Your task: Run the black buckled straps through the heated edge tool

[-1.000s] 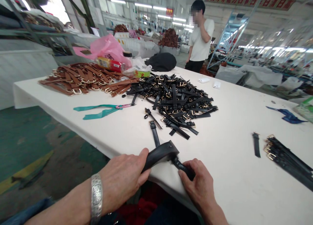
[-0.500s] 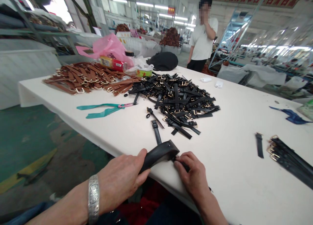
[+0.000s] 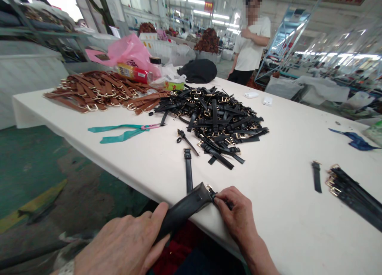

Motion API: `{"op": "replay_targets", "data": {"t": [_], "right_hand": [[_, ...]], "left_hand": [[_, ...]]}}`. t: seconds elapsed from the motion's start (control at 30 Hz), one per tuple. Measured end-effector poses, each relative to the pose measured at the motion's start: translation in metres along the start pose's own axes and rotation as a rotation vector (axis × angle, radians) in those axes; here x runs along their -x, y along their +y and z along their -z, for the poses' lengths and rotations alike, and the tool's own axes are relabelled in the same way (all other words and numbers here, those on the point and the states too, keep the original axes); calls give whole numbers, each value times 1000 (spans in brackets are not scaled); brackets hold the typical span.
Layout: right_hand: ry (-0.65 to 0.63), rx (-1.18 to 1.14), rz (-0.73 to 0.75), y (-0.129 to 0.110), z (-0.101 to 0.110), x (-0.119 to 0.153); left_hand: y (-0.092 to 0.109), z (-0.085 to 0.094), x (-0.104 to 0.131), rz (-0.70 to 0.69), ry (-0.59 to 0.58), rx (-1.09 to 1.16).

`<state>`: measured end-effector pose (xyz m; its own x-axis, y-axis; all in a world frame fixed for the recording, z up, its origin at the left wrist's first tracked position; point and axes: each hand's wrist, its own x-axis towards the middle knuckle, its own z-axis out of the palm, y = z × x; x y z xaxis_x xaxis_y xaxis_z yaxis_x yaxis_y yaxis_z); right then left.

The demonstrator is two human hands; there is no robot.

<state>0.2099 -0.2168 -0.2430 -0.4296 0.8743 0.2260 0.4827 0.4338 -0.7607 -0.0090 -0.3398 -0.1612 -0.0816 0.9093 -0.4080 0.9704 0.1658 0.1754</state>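
Observation:
A wide black strap (image 3: 186,209) runs over the near table edge, its lower part gripped between the thumb and fingers of my left hand (image 3: 128,237). Its far end lies beside a small black buckle strap (image 3: 211,192) with a gold buckle. My right hand (image 3: 237,211) pinches that small strap, its fingers closed; part of the strap is hidden under them. Another short buckle strap (image 3: 188,169) lies just beyond the wide strap. Behind is a heap of black buckle straps (image 3: 221,117), with a thin strap (image 3: 188,141) and a small loop (image 3: 178,140) before it.
On the white table (image 3: 286,179) lie brown straps (image 3: 101,90), teal-handled pliers (image 3: 125,133), a pink bag (image 3: 129,52), a black cap (image 3: 198,71), long black straps (image 3: 355,195) and a blue cloth (image 3: 355,139). A person (image 3: 252,40) stands behind the table.
My left hand has moved left and down, and the wide strap's end has turned, uncovering the gold buckle. My right hand stays almost in place. The person's raised hand has lowered to the chest.

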Motion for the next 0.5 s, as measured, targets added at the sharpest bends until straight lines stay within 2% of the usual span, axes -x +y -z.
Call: {"op": "replay_targets", "data": {"t": [0.13, 0.3, 0.5], "right_hand": [[7, -9, -26, 0, 0, -1], [-1, -7, -45, 1, -1, 0], [15, 12, -46, 2, -1, 0]], "left_hand": [[2, 5, 0, -16, -50, -44], [-3, 2, 2, -8, -49, -41], [3, 3, 0, -8, -27, -50]]}}
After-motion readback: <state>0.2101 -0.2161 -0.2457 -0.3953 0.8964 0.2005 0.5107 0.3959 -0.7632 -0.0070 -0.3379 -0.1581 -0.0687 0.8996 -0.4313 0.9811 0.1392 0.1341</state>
